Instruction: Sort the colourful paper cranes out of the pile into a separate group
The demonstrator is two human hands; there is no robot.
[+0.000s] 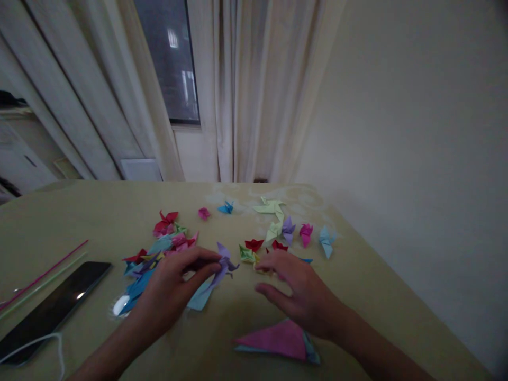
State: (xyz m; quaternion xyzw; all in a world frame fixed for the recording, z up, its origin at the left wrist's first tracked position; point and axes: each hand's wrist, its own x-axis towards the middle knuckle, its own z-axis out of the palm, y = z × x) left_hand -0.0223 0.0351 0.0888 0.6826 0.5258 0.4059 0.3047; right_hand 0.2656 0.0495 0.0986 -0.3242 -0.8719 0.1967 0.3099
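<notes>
My left hand (183,279) pinches a purple origami crane (225,263) between thumb and fingertips, just above the table. To its right, my right hand (296,290) hovers with thumb and fingers apart, holding nothing. Behind and partly under the right hand lie small folded pieces, among them a green one (246,254) and a red one (254,244). A pile of colourful folded paper (162,243) sits behind and left of my left hand, which hides part of it. Below my right hand rests a folded pink paper (275,340) over a light blue one.
A black phone (59,304) with a white cable (59,344) lies at the left, beside pink and pale green sticks (47,272). Farther back stand a pale green paper bird (270,207), a blue crane (226,208) and a light blue piece (326,242). A wall (416,159) borders the table's right side.
</notes>
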